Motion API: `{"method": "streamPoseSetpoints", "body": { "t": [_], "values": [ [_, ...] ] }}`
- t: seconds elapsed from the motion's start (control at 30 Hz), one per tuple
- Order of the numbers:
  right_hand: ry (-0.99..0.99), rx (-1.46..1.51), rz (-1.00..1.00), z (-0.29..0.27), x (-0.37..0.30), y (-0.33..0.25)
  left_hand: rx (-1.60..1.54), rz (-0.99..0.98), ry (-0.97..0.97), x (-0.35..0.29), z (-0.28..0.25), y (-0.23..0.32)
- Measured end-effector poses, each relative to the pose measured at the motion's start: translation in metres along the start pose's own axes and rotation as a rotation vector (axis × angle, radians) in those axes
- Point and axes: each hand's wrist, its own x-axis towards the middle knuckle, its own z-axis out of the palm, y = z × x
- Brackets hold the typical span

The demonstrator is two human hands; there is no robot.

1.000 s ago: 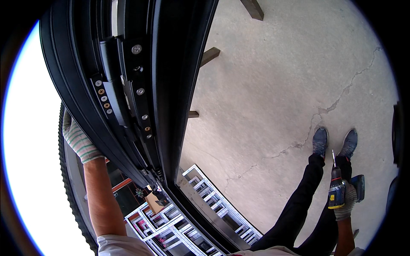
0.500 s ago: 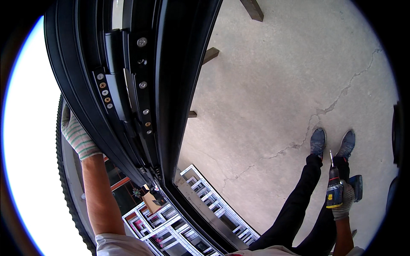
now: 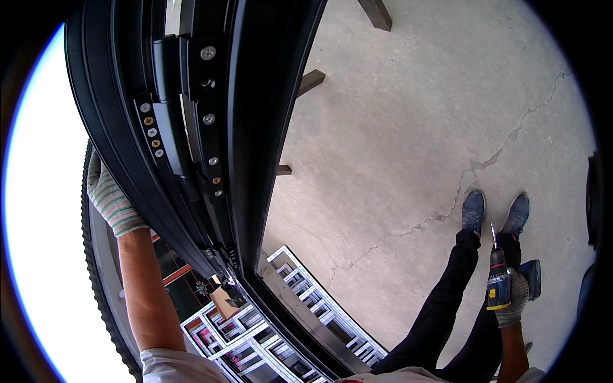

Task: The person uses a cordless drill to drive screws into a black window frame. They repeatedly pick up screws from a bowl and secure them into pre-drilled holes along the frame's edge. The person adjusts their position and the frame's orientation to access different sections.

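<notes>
A tall black metal frame [image 3: 262,96] with grooved profiles stands before me on the left. It carries a long black hinge [image 3: 165,70] with screw plates on both sides. Silver and brass-coloured screws sit in these plates, and one screw [image 3: 208,83] in the right plate looks tilted. My left hand [image 3: 113,201], in a striped knit glove, grips the frame's outer left edge; its fingertips are partly hidden behind it. Down at the right, my gloved right hand [image 3: 517,299] is closed round the handle of a cordless drill [image 3: 499,286], its bit pointing away from me, apart from the frame.
Cracked concrete floor [image 3: 396,140] spreads to the right, with my shoes [image 3: 474,210] on it. Brown bars [image 3: 311,83] stick out from behind the frame. Stacked pale profile frames [image 3: 319,306] lie low in the middle, near an open cardboard box [image 3: 223,302].
The frame and hinge appear slightly further left and higher in view. Both hands keep their holds, and the drill has barely shifted.
</notes>
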Motion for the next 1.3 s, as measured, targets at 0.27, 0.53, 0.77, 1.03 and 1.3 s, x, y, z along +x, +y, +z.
{"method": "streamPoseSetpoints", "body": {
  "t": [0.27, 0.53, 0.77, 1.03, 1.3],
  "values": [
    [-0.037, -0.005, 0.004, 0.001, -0.003, 0.003, 0.041, 0.006, 0.015, 0.002, -0.003, -0.001],
    [-0.007, -0.026, 0.005, 0.004, 0.000, 0.002, 0.033, -0.006, 0.025, 0.002, -0.001, 0.002],
    [-0.030, -0.035, -0.008, 0.004, -0.005, 0.006, 0.000, -0.018, 0.018, 0.000, -0.003, 0.000],
    [-0.041, 0.014, -0.037, -0.005, 0.010, -0.004, 0.041, -0.015, 0.016, 0.002, -0.007, 0.003],
    [0.004, 0.028, -0.003, -0.009, 0.012, -0.010, 0.029, -0.020, 0.019, 0.002, -0.004, -0.003]
  ]
}}
